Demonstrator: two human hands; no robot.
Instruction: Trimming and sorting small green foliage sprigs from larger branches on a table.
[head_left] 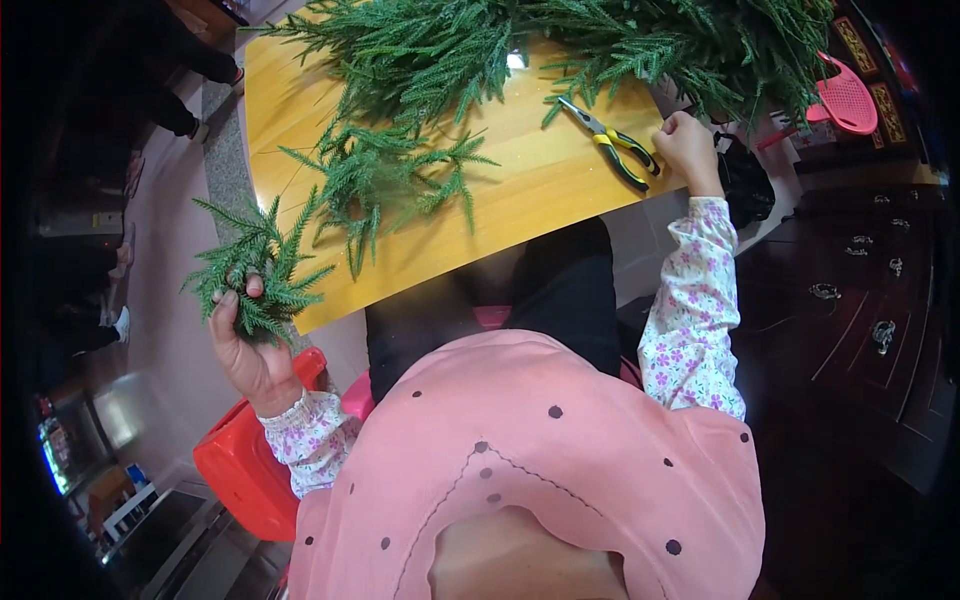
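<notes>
Thumb and fingers of my left hand (245, 345) are closed around a bunch of green artificial pine sprigs (262, 245), held up by the table's near left corner. My right hand (690, 152) is curled into a fist at the right edge of the yellow wooden table (530, 165); whatever it holds, if anything, is hidden. Just left of that fist lie long-nose pliers (605, 140) with black and yellow handles, jaws pointing away from me. A smaller cluster of pine sprigs (375, 175) rests on the table's left half.
A large heap of pine branches (440, 60) covers the far side of the table. Red plastic stool (240, 465) at lower left; dark cabinet (840, 330) on the right. A pink perforated plastic paddle (848, 100) shows at far right. Other people's legs (165, 90) are at the upper left.
</notes>
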